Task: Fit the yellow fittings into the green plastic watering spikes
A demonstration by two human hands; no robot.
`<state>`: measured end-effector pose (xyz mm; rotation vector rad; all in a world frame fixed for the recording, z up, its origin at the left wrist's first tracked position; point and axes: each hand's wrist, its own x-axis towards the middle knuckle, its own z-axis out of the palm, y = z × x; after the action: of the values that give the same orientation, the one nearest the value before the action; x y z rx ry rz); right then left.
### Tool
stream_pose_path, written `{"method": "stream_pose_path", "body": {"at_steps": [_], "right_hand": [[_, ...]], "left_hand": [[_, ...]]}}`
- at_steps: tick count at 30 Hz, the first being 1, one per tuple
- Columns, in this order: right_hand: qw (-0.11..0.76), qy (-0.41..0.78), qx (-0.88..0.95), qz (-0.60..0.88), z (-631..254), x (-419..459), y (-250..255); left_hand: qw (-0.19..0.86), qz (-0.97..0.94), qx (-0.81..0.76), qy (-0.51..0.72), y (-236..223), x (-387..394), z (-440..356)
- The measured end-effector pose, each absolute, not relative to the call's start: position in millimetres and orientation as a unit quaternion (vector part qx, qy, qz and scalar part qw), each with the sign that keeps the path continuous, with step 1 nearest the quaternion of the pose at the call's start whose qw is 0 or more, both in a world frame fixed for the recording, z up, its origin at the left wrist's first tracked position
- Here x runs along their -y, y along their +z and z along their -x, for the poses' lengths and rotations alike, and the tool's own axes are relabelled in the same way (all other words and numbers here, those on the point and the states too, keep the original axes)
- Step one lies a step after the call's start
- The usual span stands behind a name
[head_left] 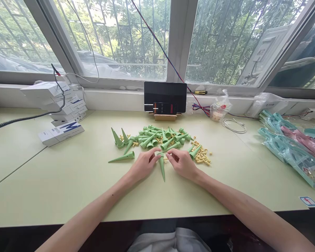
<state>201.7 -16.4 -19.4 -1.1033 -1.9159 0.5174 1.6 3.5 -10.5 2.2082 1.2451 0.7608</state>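
Nearest the person, the point of a green spike reaches back over the bench from between the two hands. The left hand pinches its wide end between thumb and fingers; the right hand has thumb and forefinger drawn close together beside that end (whether they grip anything is too small to tell). A yellow peg shows just beside the spike, between both sets of fingers.

To the left of the left fingers, a loose spike lies on its side, open end toward them. Near the right hand's outer side, yellow pegs lie scattered next to more green spikes. Just beyond the fingers spreads a heap of green spikes, with two upright spikes at its left. Farther beyond, a phone leans before a dark screen; white boxes sit far off to the left.
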Motion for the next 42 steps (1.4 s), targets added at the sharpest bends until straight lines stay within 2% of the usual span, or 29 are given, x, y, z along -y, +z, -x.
{"method": "stream_pose_path", "body": {"at_steps": [6,11,13,17,21,30,42], "right_hand": [[0.434,0.142,0.765,0.455,-212.4,9.6,-14.0],[0.443,0.047,0.721,0.531,-249.9,-14.7,-6.9],[0.419,0.015,0.701,0.577,-271.1,-28.0,-7.2],[0.319,0.010,0.676,0.665,-308.4,-48.9,-12.7],[0.270,0.029,0.681,0.680,-321.7,-55.5,-18.0],[0.215,0.007,0.706,0.675,-316.6,-55.1,-19.8],[0.202,0.027,0.702,0.682,-318.1,-56.9,-24.5]], "left_hand": [[0.238,-0.791,-0.466,0.316,-9.3,-5.4,1.6],[0.234,-0.786,-0.462,0.338,-12.0,-7.3,3.7],[0.233,-0.787,-0.461,0.337,-13.1,-7.6,3.8],[0.232,-0.788,-0.468,0.327,-13.8,-8.5,4.6],[0.230,-0.793,-0.461,0.324,-13.2,-9.6,5.5],[0.233,-0.784,-0.454,0.354,-9.7,-5.9,2.1],[0.216,-0.801,-0.429,0.358,-9.0,-7.6,1.5]]}}
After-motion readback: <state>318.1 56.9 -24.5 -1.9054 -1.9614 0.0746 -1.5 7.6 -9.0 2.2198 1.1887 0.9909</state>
